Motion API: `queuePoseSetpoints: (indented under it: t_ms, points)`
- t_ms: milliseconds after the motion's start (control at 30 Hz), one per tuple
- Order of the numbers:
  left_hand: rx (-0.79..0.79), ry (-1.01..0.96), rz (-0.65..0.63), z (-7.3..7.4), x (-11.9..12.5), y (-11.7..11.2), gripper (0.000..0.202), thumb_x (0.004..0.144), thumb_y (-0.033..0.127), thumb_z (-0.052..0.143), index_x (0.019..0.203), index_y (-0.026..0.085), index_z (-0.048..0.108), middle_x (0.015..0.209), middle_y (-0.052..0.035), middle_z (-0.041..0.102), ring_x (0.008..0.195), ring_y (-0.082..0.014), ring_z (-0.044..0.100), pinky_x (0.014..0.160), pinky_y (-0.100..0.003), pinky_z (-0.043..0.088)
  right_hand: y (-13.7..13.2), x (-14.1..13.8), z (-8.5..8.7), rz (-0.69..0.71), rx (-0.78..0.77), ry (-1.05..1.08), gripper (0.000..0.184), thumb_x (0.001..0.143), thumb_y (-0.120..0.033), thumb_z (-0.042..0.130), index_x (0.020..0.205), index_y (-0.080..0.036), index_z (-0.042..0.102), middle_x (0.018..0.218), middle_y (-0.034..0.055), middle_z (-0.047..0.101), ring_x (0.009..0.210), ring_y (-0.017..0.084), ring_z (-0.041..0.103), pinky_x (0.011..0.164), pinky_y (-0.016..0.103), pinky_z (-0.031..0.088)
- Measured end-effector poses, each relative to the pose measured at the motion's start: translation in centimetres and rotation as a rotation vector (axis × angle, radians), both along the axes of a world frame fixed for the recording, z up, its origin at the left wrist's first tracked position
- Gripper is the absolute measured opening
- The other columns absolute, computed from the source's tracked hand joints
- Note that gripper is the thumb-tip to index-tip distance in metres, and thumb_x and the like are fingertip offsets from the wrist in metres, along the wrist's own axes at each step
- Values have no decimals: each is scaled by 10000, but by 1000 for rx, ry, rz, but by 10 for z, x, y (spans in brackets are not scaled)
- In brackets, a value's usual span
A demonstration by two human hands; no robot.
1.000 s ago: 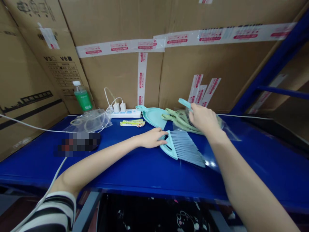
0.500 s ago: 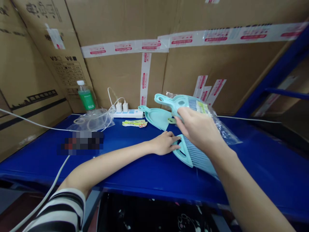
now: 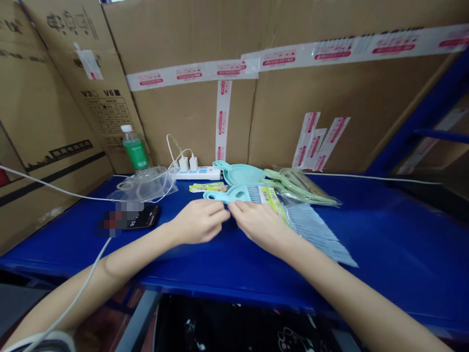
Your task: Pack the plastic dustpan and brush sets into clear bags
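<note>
My left hand (image 3: 203, 221) is closed in a pinch above the blue table, just in front of a light-blue brush handle (image 3: 213, 195). Fingertip to fingertip with it, my right hand (image 3: 258, 224) is also pinched, and its fingers hide part of the handle's near side. What either hand holds is hidden. The handle belongs to a hand brush lying on the table, with a yellow-green label (image 3: 271, 199) across its bristles and clear plastic around it. Pale blue bristles (image 3: 318, 234) fan out to the right; whether they belong to a second brush beneath, I cannot tell.
Behind the brush lies a light-blue dustpan (image 3: 244, 172). Pale green tools in a clear bag (image 3: 304, 188) rest to its right. A power strip (image 3: 205, 172), loose packaging card (image 3: 207, 187), crumpled plastic (image 3: 146, 183), a green-labelled bottle (image 3: 135, 150) and a black phone-like device (image 3: 146, 217) stand leftward. Cardboard walls the back.
My right hand has lowered the light-blue brush onto the table and moved left. My left hand has left the lower brush's triangular part, and both hands now meet. The green tools have come into view.
</note>
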State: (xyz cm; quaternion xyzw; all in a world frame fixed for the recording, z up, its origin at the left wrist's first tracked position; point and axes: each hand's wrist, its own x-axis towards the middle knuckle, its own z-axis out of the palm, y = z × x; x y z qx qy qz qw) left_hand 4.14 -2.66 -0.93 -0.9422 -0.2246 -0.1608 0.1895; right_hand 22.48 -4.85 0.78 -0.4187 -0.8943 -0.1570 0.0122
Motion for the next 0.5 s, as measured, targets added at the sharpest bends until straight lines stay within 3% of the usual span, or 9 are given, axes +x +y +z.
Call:
queuePoseSetpoints:
  t_ms: [67, 133, 233, 400, 500]
  points:
    - [-33, -94, 165, 2, -6, 1, 309, 807, 124, 389, 1067, 142, 556, 971, -103, 588, 913, -215, 556, 802, -354, 492, -1, -4, -6, 7, -12, -10, 216, 889, -42, 404, 1019, -132, 551, 923, 111, 655, 807, 238, 647, 544, 298, 387]
    - [-102, -77, 251, 0, -8, 3, 474, 753, 135, 458, 1227, 119, 467, 1109, -133, 549, 1023, -249, 520, 872, -391, 471, -2, -10, -11, 21, -23, -25, 225, 889, -36, 398, 1013, -133, 559, 906, 108, 660, 790, 234, 649, 531, 299, 390]
    - [-202, 27, 290, -7, -7, 4, 606, 766, 171, 491, 1356, 138, 357, 1165, -135, 524, 1047, -263, 515, 885, -405, 459, -7, -19, -18, 83, -30, -36, 233, 900, -36, 381, 979, -140, 574, 885, 98, 663, 779, 224, 647, 519, 299, 391]
    - [-256, 117, 353, -20, -8, 4, 562, 856, 126, 384, 1402, 250, 332, 1175, -108, 519, 994, -227, 551, 846, -385, 476, -12, -26, -25, 145, -74, -30, 207, 918, -80, 395, 990, -134, 582, 887, 91, 666, 783, 220, 640, 559, 305, 408]
    - [-262, 120, 337, -23, -10, 6, 522, 884, 131, 381, 1385, 276, 366, 1169, -100, 511, 1015, -220, 543, 844, -376, 483, -9, -19, -22, 154, -129, 67, 162, 923, -233, 482, 1004, -134, 580, 922, 98, 668, 794, 233, 633, 602, 316, 418]
